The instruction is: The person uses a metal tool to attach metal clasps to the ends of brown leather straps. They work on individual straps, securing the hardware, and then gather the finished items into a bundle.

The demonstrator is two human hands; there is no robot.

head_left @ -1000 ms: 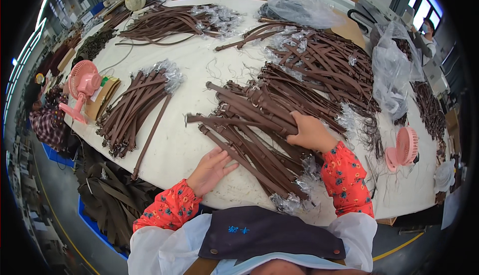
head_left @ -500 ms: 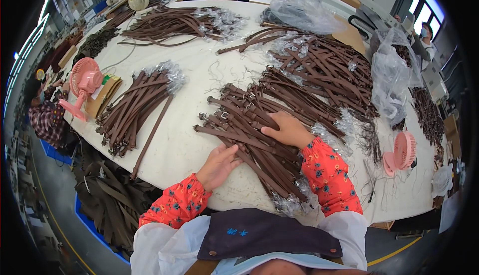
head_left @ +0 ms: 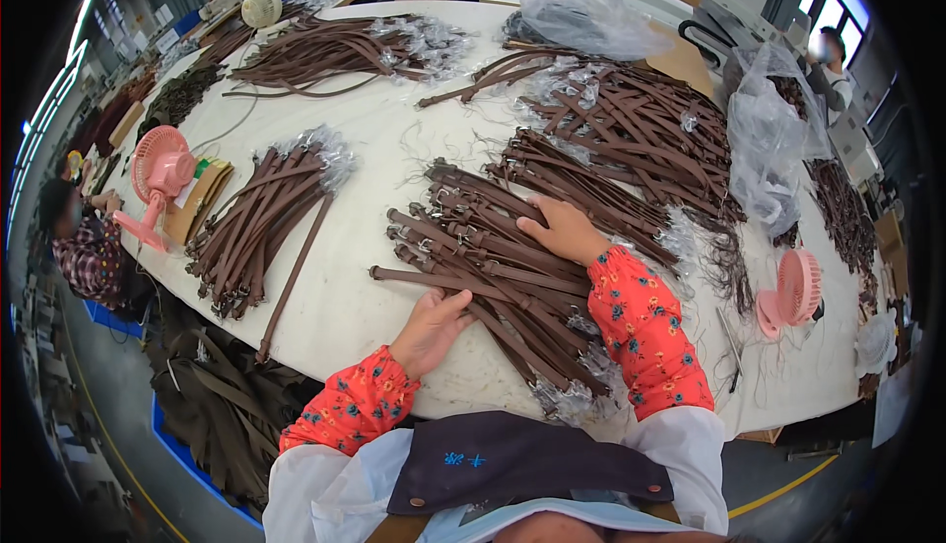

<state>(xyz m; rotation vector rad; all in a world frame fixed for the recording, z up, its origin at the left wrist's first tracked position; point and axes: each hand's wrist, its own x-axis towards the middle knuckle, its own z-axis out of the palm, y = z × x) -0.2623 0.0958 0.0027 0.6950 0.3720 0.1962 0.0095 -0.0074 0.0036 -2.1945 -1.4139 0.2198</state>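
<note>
A loose heap of brown leather straps with metal buckles [head_left: 493, 257] lies on the white table [head_left: 335, 297] right in front of me. My left hand [head_left: 431, 329] rests at the near edge of the heap, fingers curled over the lowest strap [head_left: 414, 277]. My right hand [head_left: 564, 230] lies flat, palm down, on top of the heap, pressing on the straps. Both forearms wear red flowered sleeves. Crumpled clear plastic [head_left: 581, 395] sticks out from the near end of the heap.
A second bundle of brown straps [head_left: 261, 223] lies to the left, more piles [head_left: 631, 119] behind. Pink fans stand at the left [head_left: 158, 178] and right [head_left: 793, 292]. Clear bags [head_left: 764, 139] sit far right. Other people sit at the left edge and at the back.
My right hand has slid left and away across the heap. My left hand moved up to the heap's near edge and curled onto a strap.
</note>
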